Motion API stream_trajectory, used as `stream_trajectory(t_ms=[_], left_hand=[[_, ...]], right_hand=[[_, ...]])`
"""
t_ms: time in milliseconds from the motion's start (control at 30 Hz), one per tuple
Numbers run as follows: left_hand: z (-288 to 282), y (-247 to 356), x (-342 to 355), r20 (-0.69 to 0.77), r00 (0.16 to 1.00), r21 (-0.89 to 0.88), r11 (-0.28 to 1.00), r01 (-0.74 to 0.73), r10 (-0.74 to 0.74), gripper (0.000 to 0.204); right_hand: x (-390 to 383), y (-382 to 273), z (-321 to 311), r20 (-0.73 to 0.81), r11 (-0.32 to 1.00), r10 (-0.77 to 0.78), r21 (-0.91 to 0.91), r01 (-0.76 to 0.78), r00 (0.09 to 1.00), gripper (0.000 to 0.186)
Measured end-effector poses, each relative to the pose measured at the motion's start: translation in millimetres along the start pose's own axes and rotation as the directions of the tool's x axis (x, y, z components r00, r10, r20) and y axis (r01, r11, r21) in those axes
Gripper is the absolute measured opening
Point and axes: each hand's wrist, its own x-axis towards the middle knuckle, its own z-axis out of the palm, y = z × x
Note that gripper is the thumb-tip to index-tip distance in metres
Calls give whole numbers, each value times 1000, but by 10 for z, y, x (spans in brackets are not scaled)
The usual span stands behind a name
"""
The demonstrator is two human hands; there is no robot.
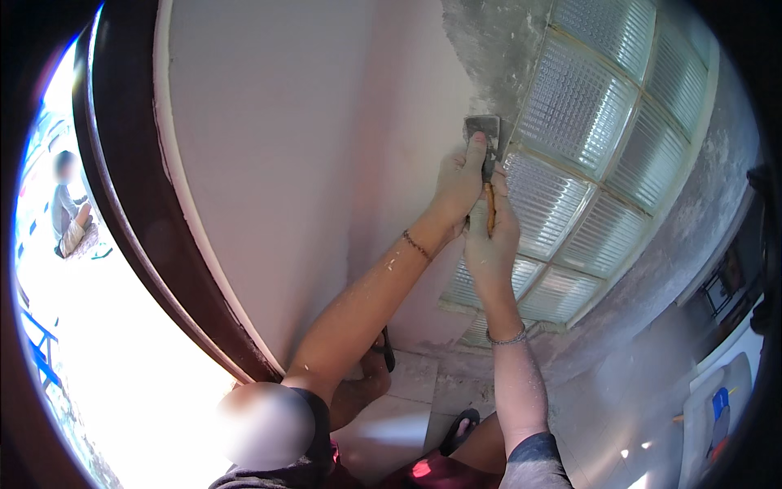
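Observation:
A putty knife (pixel 481 128) with a grey, smeared metal blade and a thin orange-brown handle is held up against the wall. My right hand (pixel 494 232) is closed round its handle from below. At the blade, my left hand (pixel 463 181) grips the tool, its thumb lying along the metal. The blade meets the wall where smooth pale plaster (pixel 277 122) borders a rough grey patch (pixel 497 49). Immediately right of both hands is a ribbed glass-block window (pixel 574 106) with pale joints. The fingers behind the handle are partly hidden.
A dark door frame (pixel 138 204) curves down the left side, with bright daylight beyond it. Outside, a person (pixel 69 204) sits far off. Tiled floor (pixel 407 379) lies below, near my feet in sandals. At the lower right stands a pale container (pixel 725 391) holding blue and red items.

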Motion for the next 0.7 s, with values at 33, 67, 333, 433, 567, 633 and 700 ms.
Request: stream_trajectory(t_ms=[33,67,333,433,567,633,700], left_hand=[[8,18,2,-36,999,34,999,29,-27,48],[15,36,3,-50,998,48,999,24,-22,48],[15,166,80,-52,998,118,992,-38,44,48],[1,198,85,-21,999,117,992,-45,48,48],[-8,230,95,-57,998,156,988,9,0,48],[-8,253,131,-57,997,198,979,-38,50,48],[-7,280,153,-34,987,257,956,-143,157,48]], right_hand=[[27,-10,11,-6,1000,-9,-7,9,1000,45],[24,-22,38,-25,999,-42,-36,41,999,45],[101,-59,128,-42,997,11,74,-8,999,43],[134,-50,172,-62,992,-100,69,104,993,43],[161,-90,180,-47,993,-120,3,120,992,43],[173,-133,166,-41,998,-38,55,40,998,42],[183,-185,152,-42,994,9,105,-5,999,43]])
